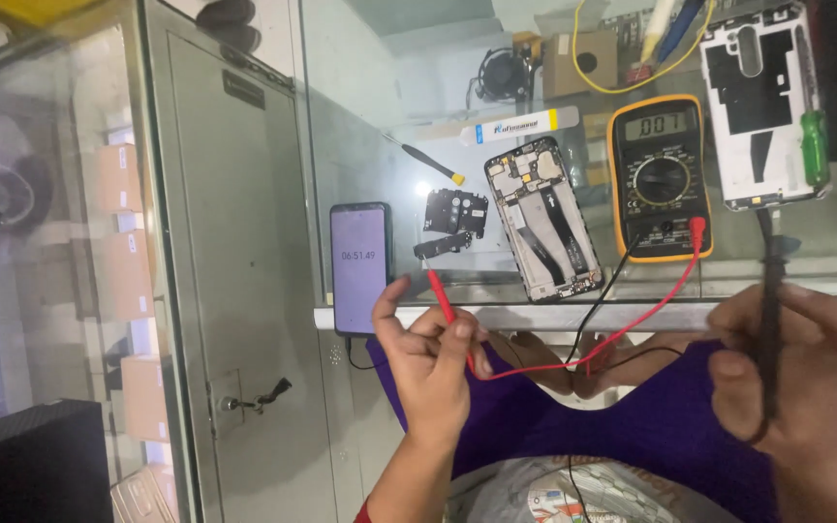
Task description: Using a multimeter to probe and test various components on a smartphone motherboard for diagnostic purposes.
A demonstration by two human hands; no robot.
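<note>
Left hand (428, 363) pinched the red probe (443, 298), right hand (791, 373) gripped the black probe (770, 291); both needed landing on the opened phone (542, 218).

A smartphone (359, 266) lies at the near edge of the glass desk (825, 242), its tall rectangular screen lit pale lilac with small dark digits at mid-height. To its right, past an opened phone, a yellow-cased multimeter (659, 177) lies flat; its small grey rectangular display (656, 123) sits at the far end and shows dark digits. Behind the phones, a white oblong tube-shaped package (521, 125) with a blue print and a yellow end lies across the desk. Farther back stands a brown cardboard box (578, 61) with a round hole. Inside the glass cabinet on the left, 3 tan cardboard boxes (120, 274) stand stacked along the pane.
</note>
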